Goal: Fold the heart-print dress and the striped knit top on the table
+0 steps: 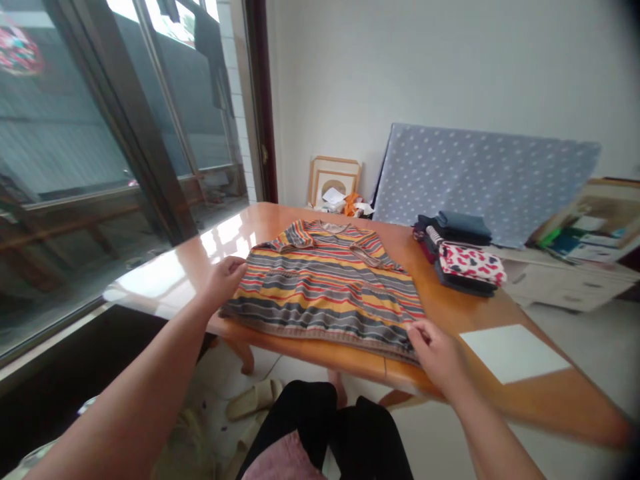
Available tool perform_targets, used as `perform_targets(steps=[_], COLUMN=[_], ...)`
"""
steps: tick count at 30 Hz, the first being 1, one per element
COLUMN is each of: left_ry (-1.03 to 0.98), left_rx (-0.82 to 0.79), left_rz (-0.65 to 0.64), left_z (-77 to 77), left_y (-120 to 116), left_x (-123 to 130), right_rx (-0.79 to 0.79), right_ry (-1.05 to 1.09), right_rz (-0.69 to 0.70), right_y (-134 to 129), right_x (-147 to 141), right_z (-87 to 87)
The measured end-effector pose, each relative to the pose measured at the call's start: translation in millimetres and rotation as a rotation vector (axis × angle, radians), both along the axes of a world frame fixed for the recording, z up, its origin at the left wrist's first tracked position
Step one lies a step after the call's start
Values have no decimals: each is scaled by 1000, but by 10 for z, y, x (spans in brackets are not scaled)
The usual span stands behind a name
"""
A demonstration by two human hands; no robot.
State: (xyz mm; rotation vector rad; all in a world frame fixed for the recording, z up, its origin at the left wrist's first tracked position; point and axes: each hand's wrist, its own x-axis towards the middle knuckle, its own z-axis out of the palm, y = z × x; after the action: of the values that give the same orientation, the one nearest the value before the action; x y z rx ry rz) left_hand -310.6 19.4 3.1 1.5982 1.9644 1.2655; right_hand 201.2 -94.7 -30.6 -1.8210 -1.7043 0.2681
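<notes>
A striped short-sleeved shirt (320, 293) in yellow, red and grey lies flat on the wooden table (505, 407), its collar toward the far side. My left hand (224, 280) is at the shirt's left edge, its fingertips against the cloth. My right hand (433, 353) pinches the hem at the near right corner. A white sheet (515, 353) lies on the table just right of my right hand. Behind it stands a stack of folded clothes (457, 253), topped by a blue garment, with a red-and-white patterned piece in front.
A glass door (115, 120) runs along the left side. A dotted padded board (480, 180) leans on the far wall, beside picture frames (334, 180). A cabinet with books (575, 267) stands at right. Slippers (254, 399) lie on the floor below the table.
</notes>
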Motion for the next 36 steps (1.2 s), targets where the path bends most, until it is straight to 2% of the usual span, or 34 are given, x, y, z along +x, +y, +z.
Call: perform_targets(steps=[3,7,12,15,20,24,30,36], left_ry=[181,324,336,343,376,379,431,543], left_rx=[-40,-230,-384,-440,-424,-354,-414,-510], left_rz=[105,188,139,113,121,175,255,251], left_z=[21,49,36,18,-33,-60,-65,-91], left_y=[-189,-377,-514,-564,-577,-565,-583,-626], left_x=[-227,-371,-342,-277,-193,-216,-314,-314], right_rx=[7,19,-2,53,228,255,228,223], right_ry=[-40,-76,-122,-138,-224,-282,-314,-321], right_rz=[-87,-143,-128,-92,46,124,118,108], right_y=[-22,-21,1,24,110,156,147,148], right_x=[47,100,114,126,189,206,184,171], right_z=[-66,-135,-158,-186,-288,-337,-335,-343])
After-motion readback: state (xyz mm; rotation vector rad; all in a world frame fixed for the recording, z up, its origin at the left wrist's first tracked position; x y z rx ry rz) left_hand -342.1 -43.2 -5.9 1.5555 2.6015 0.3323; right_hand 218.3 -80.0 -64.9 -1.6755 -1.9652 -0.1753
